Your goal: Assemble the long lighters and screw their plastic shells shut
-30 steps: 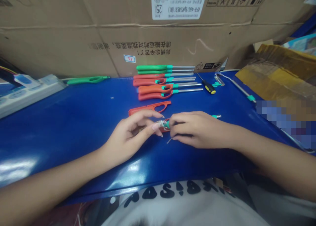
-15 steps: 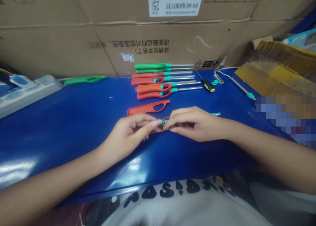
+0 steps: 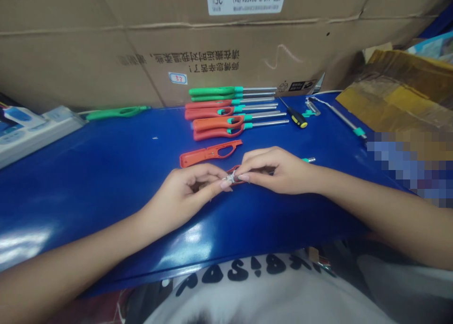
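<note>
My left hand [image 3: 193, 184] is closed, its thumb and fingers pinching a small pale, partly clear lighter part [image 3: 230, 178]. From the other side my right hand [image 3: 278, 171] pinches the same part. Under the right fingers lies a red lighter half-shell [image 3: 241, 181], mostly hidden by the hands. A metal lighter tube [image 3: 311, 160] with a teal collar shows beyond the right hand. The matching red half-shell [image 3: 208, 154], with a trigger opening, lies inside up on the table just behind my hands.
Several green, red and orange lighters [image 3: 215, 123] lie in a row at the back. To their right are a screwdriver [image 3: 297, 117], a clear lighter tank [image 3: 313, 106] and a loose tube [image 3: 348, 123]. A green shell [image 3: 118, 113] and power strip [image 3: 38, 132] sit left; a cardboard box [image 3: 88, 55] stands behind.
The part at my fingertips has turned, showing a pale end where teal showed before. My right hand has shifted slightly up and left. The whole view has tilted a little.
</note>
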The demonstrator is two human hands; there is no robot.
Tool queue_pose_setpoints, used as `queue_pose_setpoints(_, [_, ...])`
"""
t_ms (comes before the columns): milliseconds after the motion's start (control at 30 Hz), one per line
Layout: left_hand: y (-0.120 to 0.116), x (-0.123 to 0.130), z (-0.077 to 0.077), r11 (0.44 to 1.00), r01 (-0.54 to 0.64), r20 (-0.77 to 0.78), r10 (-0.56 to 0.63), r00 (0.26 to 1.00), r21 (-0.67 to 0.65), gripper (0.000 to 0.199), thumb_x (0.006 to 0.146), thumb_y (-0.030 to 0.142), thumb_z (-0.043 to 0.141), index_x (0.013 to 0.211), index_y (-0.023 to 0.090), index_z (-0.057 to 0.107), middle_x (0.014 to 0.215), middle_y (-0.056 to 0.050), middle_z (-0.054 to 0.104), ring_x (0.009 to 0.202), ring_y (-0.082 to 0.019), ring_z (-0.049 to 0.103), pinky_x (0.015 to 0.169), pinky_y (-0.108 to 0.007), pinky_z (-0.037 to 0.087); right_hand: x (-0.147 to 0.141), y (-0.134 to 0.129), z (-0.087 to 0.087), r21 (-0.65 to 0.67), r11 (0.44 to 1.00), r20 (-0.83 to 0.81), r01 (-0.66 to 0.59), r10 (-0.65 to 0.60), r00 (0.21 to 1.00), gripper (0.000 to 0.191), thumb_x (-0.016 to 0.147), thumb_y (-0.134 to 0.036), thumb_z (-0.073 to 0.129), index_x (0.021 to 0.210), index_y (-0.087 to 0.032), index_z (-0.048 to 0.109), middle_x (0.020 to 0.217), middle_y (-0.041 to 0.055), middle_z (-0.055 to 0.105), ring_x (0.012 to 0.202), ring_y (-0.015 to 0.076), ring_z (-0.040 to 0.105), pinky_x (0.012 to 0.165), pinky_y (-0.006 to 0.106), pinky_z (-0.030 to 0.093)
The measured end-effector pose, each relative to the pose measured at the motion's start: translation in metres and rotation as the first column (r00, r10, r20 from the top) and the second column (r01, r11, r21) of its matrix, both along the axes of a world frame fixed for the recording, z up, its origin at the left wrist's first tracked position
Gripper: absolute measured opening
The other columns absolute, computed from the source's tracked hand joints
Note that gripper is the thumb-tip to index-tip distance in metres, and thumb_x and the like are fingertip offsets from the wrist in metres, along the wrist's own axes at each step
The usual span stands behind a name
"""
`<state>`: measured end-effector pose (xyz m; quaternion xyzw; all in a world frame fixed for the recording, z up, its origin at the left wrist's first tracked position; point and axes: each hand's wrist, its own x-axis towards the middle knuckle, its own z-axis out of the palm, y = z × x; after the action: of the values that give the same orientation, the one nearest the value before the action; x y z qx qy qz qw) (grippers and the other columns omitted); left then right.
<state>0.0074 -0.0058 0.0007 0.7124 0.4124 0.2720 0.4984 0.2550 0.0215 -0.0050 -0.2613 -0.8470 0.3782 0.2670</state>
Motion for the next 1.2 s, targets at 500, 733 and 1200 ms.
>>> queue_pose_setpoints(500, [-0.0002, 0.0012, -0.0001, 1.0, 0.008, -0.004, -0.008, 1.0, 0.002, 0.019, 0.091, 0.035, 0.071, 0.099, 0.018, 0.075, 0.094, -0.002, 0.079, 0.084, -0.013, 0.075, 0.076, -0.018, 0.058, -0.0022, -0.001, -0.0014, 0.01, 1.0, -0.023, 0.005, -0.005, 1.0, 0.016, 0.096, -0.022, 0.064, 0.099, -0.013, 0.077, 0.089, 0.0043, 0.07, 0.073, 0.0092, 0.06, 0.062, 0.021, 0.045])
queue_pose_setpoints(733, [-0.0006, 0.0007, -0.003, 0.996, -0.014, -0.055, 0.019, 0.998, 0.089, 0.021, 0.086, 0.038, 0.076, 0.097, 0.02, 0.076, 0.095, -0.002, 0.079, 0.083, -0.016, 0.074, 0.079, -0.024, 0.059, -0.0021, -0.0015, -0.0012, 0.006, 1.0, -0.006, 0.013, -0.013, 1.0, 0.013, 0.094, -0.021, 0.065, 0.092, -0.014, 0.076, 0.087, 0.0042, 0.071, 0.073, 0.0102, 0.061, 0.063, 0.022, 0.045])
queue_pose_setpoints(1200, [-0.0027, 0.004, -0.0046, 0.998, -0.051, -0.032, 0.053, 0.998, 0.039, 0.021, 0.085, 0.036, 0.078, 0.095, 0.018, 0.077, 0.094, -0.002, 0.08, 0.085, -0.017, 0.075, 0.08, -0.023, 0.06, -0.0052, -0.0027, -0.0015, 0.024, 0.999, 0.025, 0.026, -0.027, 0.999, 0.014, 0.094, -0.02, 0.064, 0.086, -0.013, 0.073, 0.079, 0.0018, 0.065, 0.065, 0.0083, 0.054, 0.059, 0.021, 0.04])
